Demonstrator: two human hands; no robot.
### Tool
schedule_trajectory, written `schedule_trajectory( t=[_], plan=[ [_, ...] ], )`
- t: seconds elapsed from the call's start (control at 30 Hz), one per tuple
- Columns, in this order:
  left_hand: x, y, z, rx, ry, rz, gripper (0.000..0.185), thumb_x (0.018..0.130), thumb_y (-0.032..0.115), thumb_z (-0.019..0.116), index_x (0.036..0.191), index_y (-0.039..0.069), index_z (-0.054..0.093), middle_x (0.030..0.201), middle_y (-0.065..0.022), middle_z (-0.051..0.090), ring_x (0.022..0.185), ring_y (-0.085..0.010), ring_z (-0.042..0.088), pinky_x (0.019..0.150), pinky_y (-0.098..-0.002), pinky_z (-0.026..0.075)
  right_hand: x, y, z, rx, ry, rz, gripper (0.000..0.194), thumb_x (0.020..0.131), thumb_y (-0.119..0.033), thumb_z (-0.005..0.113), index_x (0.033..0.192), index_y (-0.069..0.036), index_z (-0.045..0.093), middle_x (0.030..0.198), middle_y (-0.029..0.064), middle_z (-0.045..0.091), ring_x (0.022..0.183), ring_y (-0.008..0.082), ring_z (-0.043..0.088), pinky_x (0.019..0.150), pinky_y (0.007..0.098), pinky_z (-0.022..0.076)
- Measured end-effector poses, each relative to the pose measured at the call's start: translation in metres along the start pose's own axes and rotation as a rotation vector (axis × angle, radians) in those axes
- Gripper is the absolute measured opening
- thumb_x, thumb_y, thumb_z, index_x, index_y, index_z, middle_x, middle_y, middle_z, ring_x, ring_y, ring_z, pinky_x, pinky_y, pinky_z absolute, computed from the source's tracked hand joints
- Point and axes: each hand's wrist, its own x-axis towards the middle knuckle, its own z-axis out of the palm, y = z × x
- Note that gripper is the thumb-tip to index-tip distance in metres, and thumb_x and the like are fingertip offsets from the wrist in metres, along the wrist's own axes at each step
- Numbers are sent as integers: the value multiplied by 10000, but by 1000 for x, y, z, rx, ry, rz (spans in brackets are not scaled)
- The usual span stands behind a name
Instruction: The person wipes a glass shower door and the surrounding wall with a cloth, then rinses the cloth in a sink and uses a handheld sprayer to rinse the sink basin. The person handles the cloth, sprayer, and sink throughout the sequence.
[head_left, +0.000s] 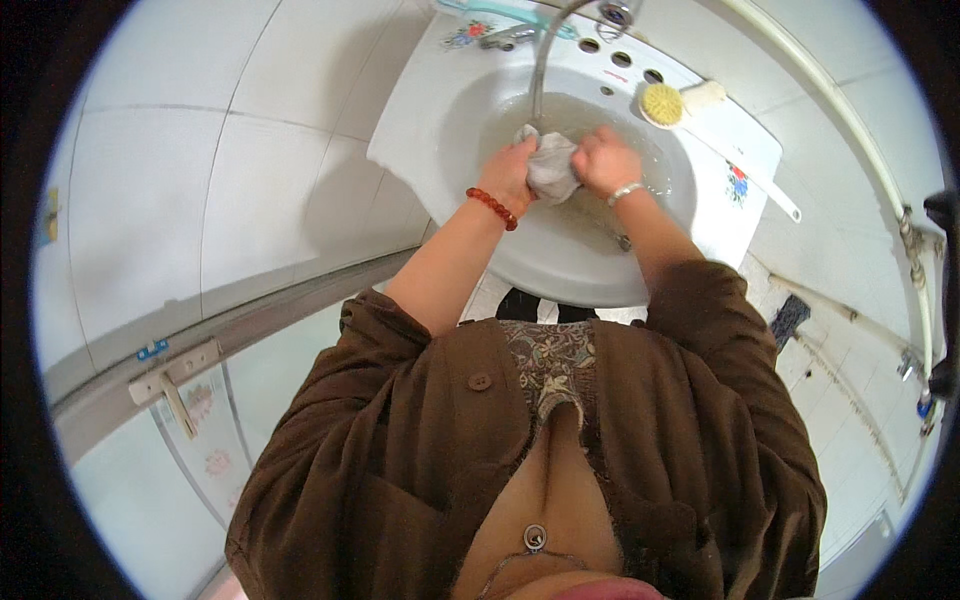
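Observation:
A wet, light grey cloth (552, 169) is bunched between my two hands, just over the water in a white ceramic washbasin (517, 259). My left hand (511, 174) grips its left side, thumb on top. My right hand (609, 161) is closed in a fist on its right side and looks slightly blurred. A metal spout (541, 64) arches down from the back of the basin, and its lower end is beside the top of the cloth. Cloudy water (592, 214) partly fills the bowl. Where the fingers meet the fabric, some are hidden.
On the basin's right rim lies a long-handled white brush (735, 157) with a yellow round head. A turquoise toothbrush-like item (517, 13) rests along the back left. Tiled wall (285, 150) borders the left side, and a pale pipe (825, 82) runs along the right wall.

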Motion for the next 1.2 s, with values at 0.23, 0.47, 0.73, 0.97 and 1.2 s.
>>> schedule_trajectory(
  t=[0.23, 0.47, 0.73, 0.97, 1.2],
  plan=[
    [-16, -3, -2, 79, 166, -62, 696, 931, 554, 442, 1486, 176, 261, 1541, -82, 254, 1389, -331, 267, 1048, -673, 161, -20, 4, 23, 139, -100, 218, 350, 777, -210, 619, 1126, -184, 627, 1245, 188, 542, 1118, 388, 510, 970, 461, 419],
    [10, -27, -26, -251, -100, -116, 716, 912, 665, 339, 1380, 127, 408, 1405, -91, 433, 1309, -265, 384, 1065, -443, 326, -28, -77, -21, 729, 96, -264, 264, 707, -26, 522, 942, -82, 629, 1002, 150, 628, 1008, 366, 525, 925, 411, 443],
    [27, -30, -12, -156, -151, 35, 315, 1013, 303, 344, 1188, 125, 536, 1177, -62, 603, 1120, -187, 545, 969, -351, 446, -1, -69, -20, 423, -13, -1, 232, 845, -276, 466, 935, -111, 603, 839, 212, 632, 828, 401, 629, 757, 468, 505],
    [-24, 13, 6, -62, 82, -78, 515, 981, 460, 412, 1371, 124, 403, 1414, -107, 421, 1333, -309, 337, 1081, -606, 224, -10, 20, 17, -184, 148, 182, 591, 864, -560, 506, 1317, -185, 450, 1429, 175, 346, 1058, 440, 572, 871, 478, 492],
    [2, -13, -7, 150, 161, -31, 763, 901, 567, 477, 1504, 186, 205, 1553, -109, 186, 1360, -354, 291, 1068, -611, 247, -20, -26, 23, 426, 35, 238, 600, 738, -215, 698, 1298, -171, 486, 1333, 263, 388, 1140, 466, 496, 960, 455, 462]
  ],
)
